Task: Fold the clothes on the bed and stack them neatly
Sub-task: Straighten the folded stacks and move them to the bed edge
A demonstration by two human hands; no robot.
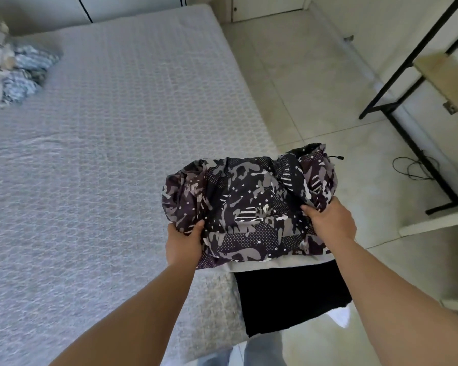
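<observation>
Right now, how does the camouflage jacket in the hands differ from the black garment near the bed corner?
The camouflage jacket is patterned, bunched, and gripped by the left hand and right hand. The black garment is plain, flat and untouched, lying beneath the jacket. Both look folded at the bed's corner.

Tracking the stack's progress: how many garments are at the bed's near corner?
3: a patterned jacket held in both hands, a white garment under it, a black one lowest. More may be hidden beneath.
</observation>
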